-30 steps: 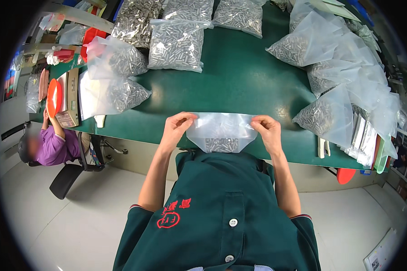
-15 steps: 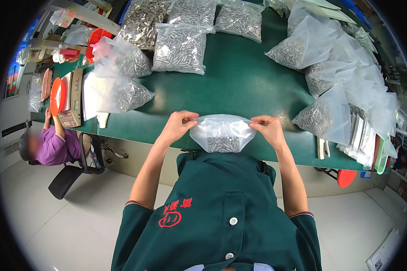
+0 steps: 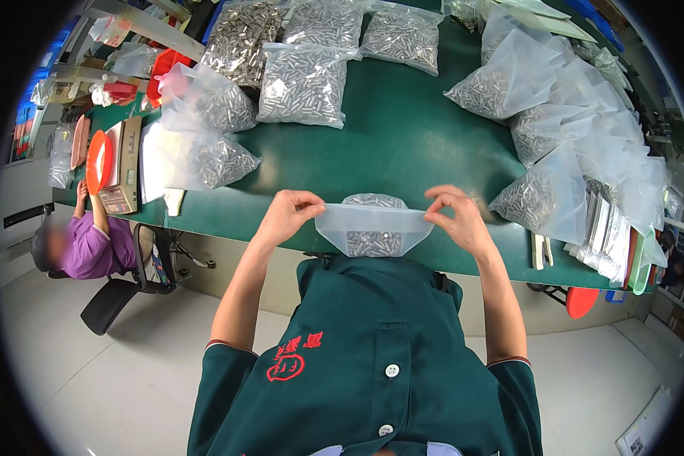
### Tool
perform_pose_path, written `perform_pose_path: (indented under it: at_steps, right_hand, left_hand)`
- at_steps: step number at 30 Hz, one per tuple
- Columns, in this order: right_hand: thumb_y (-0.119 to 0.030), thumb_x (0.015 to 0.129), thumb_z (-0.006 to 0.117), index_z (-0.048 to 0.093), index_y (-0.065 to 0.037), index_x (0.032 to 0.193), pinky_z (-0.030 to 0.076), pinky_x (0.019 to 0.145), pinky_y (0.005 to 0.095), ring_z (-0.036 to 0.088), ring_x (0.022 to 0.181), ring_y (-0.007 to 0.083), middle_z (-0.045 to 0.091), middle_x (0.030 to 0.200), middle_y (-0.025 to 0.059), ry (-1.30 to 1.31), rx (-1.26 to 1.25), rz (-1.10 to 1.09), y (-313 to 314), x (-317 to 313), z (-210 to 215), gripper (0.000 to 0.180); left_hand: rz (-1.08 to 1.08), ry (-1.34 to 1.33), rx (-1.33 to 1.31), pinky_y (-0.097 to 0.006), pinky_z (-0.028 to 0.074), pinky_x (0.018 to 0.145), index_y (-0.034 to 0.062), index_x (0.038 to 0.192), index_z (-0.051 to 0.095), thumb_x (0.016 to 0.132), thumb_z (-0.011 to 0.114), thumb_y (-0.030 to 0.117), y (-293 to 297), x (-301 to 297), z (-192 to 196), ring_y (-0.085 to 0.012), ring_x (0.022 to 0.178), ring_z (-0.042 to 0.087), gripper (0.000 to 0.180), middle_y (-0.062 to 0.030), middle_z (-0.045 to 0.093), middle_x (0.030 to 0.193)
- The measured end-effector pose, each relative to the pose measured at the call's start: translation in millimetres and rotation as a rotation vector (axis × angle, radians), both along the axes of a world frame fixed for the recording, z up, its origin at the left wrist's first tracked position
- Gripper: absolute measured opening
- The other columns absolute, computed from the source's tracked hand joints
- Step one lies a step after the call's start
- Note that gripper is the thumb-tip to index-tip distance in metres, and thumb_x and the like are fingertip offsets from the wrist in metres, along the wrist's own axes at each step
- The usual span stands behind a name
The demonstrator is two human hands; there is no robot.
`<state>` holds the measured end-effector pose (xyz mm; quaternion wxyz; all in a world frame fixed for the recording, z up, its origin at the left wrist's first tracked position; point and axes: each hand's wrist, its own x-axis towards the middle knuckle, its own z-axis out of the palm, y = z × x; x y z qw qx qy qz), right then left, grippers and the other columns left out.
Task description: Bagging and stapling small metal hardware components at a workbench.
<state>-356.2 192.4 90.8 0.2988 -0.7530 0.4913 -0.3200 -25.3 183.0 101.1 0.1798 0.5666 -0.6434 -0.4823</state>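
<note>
A clear plastic bag (image 3: 374, 220) with small metal cylinders in it rests at the table's near edge, right in front of me. Its upper part is drawn flat into a straight band, and more metal pieces (image 3: 374, 201) show beyond that band. My left hand (image 3: 290, 216) pinches the bag's left corner between thumb and fingers. At the right corner, my right hand (image 3: 459, 218) holds the plastic with its thumb and a bent finger, its other fingers raised and slightly blurred.
Full zip bags of metal pieces (image 3: 302, 85) stand at the far side. Open-topped filled bags (image 3: 530, 190) crowd the right; two more (image 3: 219, 159) sit left. Beyond them are a weighing scale (image 3: 121, 167) and a seated person in purple (image 3: 95, 247) holding an orange-red dish (image 3: 99, 161).
The bag's upper edge has come down toward me and been stretched flat, so metal pieces beyond it now show. My right hand's upper fingers have lifted; both hands have shifted slightly outward.
</note>
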Motion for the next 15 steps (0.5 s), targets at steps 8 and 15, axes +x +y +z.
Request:
perform_pose_path:
  at_steps: [8, 15]
  right_hand:
    - [-0.007, 0.080, 0.067, 0.062, 0.001, 0.081, 0.047, 0.066, 0.0255, 0.058, 0.071, 0.0105, 0.064, 0.078, 0.0041, -0.680, 1.005, -0.087, -2, -5, -73, 0.009]
    - [-0.007, 0.080, 0.067, 0.063, -0.001, 0.083, 0.045, 0.071, 0.0247, 0.057, 0.074, 0.0106, 0.064, 0.079, 0.0038, -0.978, 1.125, -0.236, 9, 11, -107, 0.008]
  left_hand:
    - [0.314, 0.540, 0.557, -0.026, 0.047, 0.068, 0.0001, 0.088, 0.068, 0.081, 0.067, 0.010, 0, 10, -79, -0.0118, 0.071, 0.058, 0.012, -0.0047, 0.065, 0.078]
    - [0.443, 0.674, 0.703, -0.025, 0.046, 0.072, 0.0018, 0.088, 0.067, 0.081, 0.067, 0.011, 7, 0, -101, -0.0104, 0.075, 0.057, 0.011, -0.0021, 0.065, 0.080]
